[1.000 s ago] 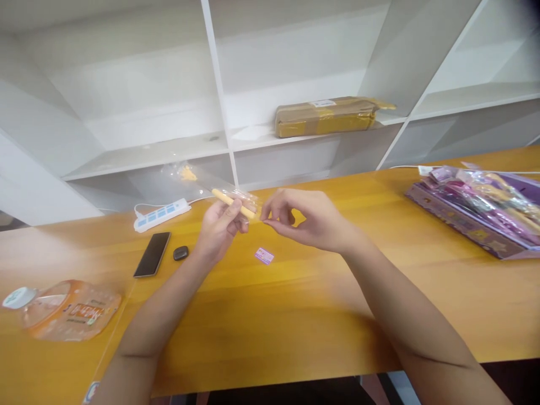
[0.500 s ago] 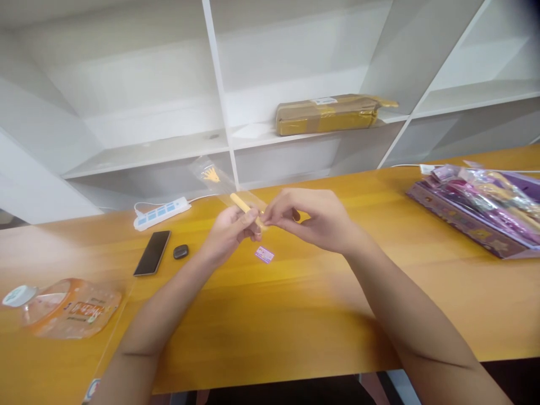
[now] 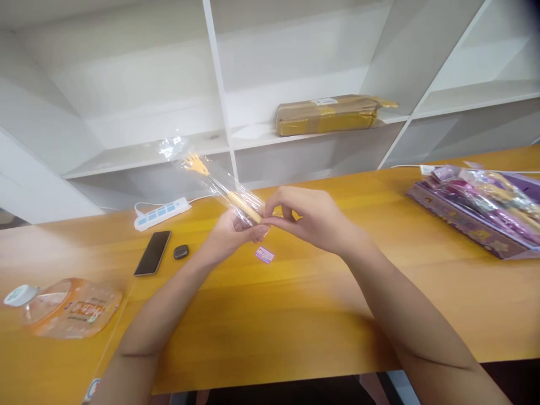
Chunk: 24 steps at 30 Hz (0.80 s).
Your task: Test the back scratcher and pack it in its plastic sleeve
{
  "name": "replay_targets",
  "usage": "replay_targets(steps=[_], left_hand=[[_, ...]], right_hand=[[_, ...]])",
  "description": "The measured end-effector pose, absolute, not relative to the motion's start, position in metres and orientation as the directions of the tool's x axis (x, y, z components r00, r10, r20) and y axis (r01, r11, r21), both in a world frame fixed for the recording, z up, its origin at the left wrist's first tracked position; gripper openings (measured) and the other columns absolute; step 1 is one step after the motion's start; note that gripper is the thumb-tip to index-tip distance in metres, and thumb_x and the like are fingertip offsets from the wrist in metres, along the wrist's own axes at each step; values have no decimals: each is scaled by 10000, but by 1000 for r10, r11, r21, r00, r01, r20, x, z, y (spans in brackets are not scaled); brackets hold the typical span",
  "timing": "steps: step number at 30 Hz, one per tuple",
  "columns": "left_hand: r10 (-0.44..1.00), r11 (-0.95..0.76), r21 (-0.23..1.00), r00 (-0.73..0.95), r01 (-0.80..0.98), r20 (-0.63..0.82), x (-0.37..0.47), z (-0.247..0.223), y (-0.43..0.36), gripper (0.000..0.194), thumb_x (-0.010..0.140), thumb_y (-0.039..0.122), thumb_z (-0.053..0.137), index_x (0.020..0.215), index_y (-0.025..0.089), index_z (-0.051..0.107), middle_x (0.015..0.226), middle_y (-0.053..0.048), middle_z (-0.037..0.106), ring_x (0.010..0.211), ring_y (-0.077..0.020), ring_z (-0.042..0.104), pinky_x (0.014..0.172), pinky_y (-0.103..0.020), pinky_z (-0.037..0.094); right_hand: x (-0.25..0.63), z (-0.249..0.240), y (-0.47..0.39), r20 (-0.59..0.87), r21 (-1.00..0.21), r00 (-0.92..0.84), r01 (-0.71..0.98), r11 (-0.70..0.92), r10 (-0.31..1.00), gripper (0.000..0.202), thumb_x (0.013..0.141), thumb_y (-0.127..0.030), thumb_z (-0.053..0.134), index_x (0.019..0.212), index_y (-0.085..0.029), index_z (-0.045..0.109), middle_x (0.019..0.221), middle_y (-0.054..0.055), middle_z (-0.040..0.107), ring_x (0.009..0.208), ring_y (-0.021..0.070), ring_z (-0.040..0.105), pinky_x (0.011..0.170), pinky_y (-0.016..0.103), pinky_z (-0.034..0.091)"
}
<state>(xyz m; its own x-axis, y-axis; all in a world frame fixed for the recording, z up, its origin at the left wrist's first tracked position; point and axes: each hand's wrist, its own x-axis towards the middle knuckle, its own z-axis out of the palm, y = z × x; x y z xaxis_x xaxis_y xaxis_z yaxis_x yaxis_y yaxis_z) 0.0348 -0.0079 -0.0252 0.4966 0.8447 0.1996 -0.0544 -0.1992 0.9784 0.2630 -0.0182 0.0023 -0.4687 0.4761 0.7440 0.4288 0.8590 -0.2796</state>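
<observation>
A yellow back scratcher (image 3: 244, 206) with a hand-shaped head and a thin metal rod lies slanted in a clear plastic sleeve (image 3: 219, 179). My left hand (image 3: 230, 233) is closed around the handle end from below, its thumb pressed along the near side. At the handle's lower end, my right hand (image 3: 310, 216) pinches with thumb and index finger, seemingly at the sleeve's edge. Its fingertips meet those of the left. Just below on the table is a small purple-and-white card (image 3: 264, 255).
On the left are a phone (image 3: 152, 253), a small black case (image 3: 181, 251), a power strip (image 3: 162, 214) and an orange-labelled bottle (image 3: 71, 308) on its side. A purple box (image 3: 459, 225) of wrapped items stands right. A taped carton (image 3: 329, 115) sits on the shelf behind.
The scratcher's head has moved up and left, and more of the sleeve shows spread around it. My left thumb has shifted lower along the handle end. The right hand stays almost in place.
</observation>
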Motion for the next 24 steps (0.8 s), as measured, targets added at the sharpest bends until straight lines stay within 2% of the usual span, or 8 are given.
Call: replay_targets(steps=[4, 7, 11, 15, 18, 21, 24], left_hand=[[857, -221, 971, 458, -93, 238, 33, -28, -4, 319, 889, 396, 866, 1000, 142, 707, 847, -51, 713, 752, -142, 651, 709, -266, 528], [868, -220, 969, 430, -112, 247, 31, -29, -4, 316, 893, 376, 864, 1044, 147, 708, 842, -49, 717, 734, -141, 656, 708, -268, 536], [863, -235, 968, 439, -91, 250, 29, -27, -5, 323, 891, 379, 866, 1062, 142, 729, 899, -79, 743, 769, -159, 688, 727, -281, 561], [846, -248, 965, 466, -85, 258, 30, -22, -7, 299, 885, 365, 868, 1048, 145, 748, 943, -94, 749, 833, -183, 706, 768, -300, 582], [814, -278, 955, 503, -101, 290, 33, -23, -3, 302, 873, 335, 872, 1081, 149, 756, 1086, -123, 751, 979, -214, 716, 867, -322, 589], [784, -275, 954, 547, -118, 294, 33, -41, 4, 294, 842, 312, 891, 1047, 160, 747, 1106, -113, 737, 1018, -215, 704, 907, -327, 576], [772, -159, 983, 610, -88, 179, 27, -80, 1, 336, 811, 315, 915, 1048, 164, 730, 1050, -97, 733, 988, -216, 709, 898, -343, 576]], right_hand=[[268, 3, -10, 782, -266, -424, 436, 859, 458, 215, 1018, -419, 741, 1076, -227, 663, 959, 21, 692, 683, 122, 533, 656, 264, 418], [272, 5, -7, 711, -347, -428, 476, 808, 557, 405, 953, -538, 792, 1164, -218, 661, 936, 25, 673, 681, 132, 530, 647, 271, 408], [273, 7, -9, 538, -475, -512, 472, 743, 670, 394, 987, -576, 728, 936, -194, 647, 798, -6, 633, 647, 114, 519, 594, 246, 351], [269, 7, -9, 501, -559, -522, 413, 719, 690, 460, 1004, -533, 711, 757, -188, 535, 663, -46, 503, 597, 89, 410, 562, 236, 288], [263, 1, -2, 455, -661, -501, 364, 656, 736, 514, 979, -534, 730, 697, -187, 476, 637, -63, 415, 594, 78, 339, 554, 238, 247], [256, -19, 5, 319, -760, -554, 335, 557, 769, 499, 983, -576, 690, 718, -172, 565, 659, -53, 472, 612, 82, 371, 578, 239, 266], [249, -57, 3, 176, -815, -629, 339, 470, 758, 511, 1000, -616, 634, 770, -162, 680, 685, -28, 578, 644, 106, 466, 621, 244, 331]])
